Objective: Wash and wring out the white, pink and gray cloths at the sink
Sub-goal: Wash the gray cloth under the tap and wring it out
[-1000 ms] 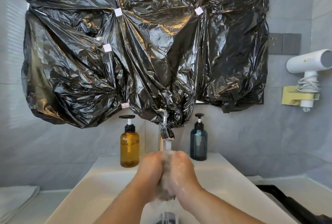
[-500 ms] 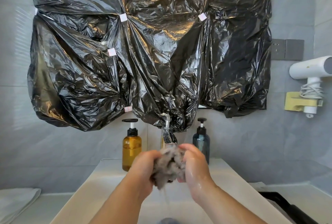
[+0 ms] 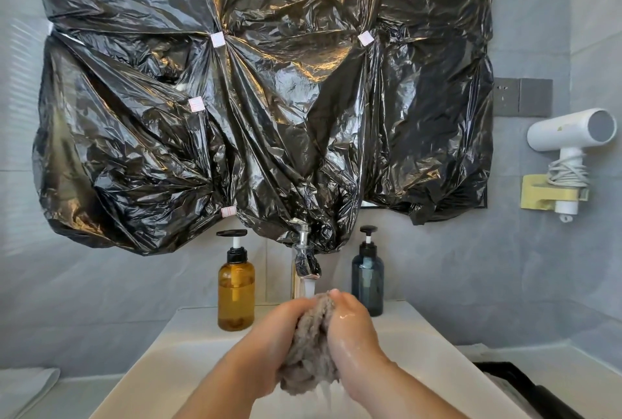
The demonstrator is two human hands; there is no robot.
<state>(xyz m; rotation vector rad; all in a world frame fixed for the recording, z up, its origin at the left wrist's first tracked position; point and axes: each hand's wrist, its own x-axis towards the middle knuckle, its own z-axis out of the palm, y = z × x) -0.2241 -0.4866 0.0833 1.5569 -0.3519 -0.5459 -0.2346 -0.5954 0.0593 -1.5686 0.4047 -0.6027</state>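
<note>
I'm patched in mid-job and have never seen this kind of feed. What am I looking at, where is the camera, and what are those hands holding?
There is no machine here: a person works bare-handed, and the one camera sits on their head, looking forward and down. The left hand and right hand press a wet, bunched gray cloth between them, under water running from the faucet, above the white sink. Behind the basin stand an amber pump bottle and a dark blue pump bottle. Black plastic sheeting is taped over the wall above. A white hair dryer hangs in a wall holder on the right, and a folded white towel lies at far left. No pink cloth is in view.
</note>
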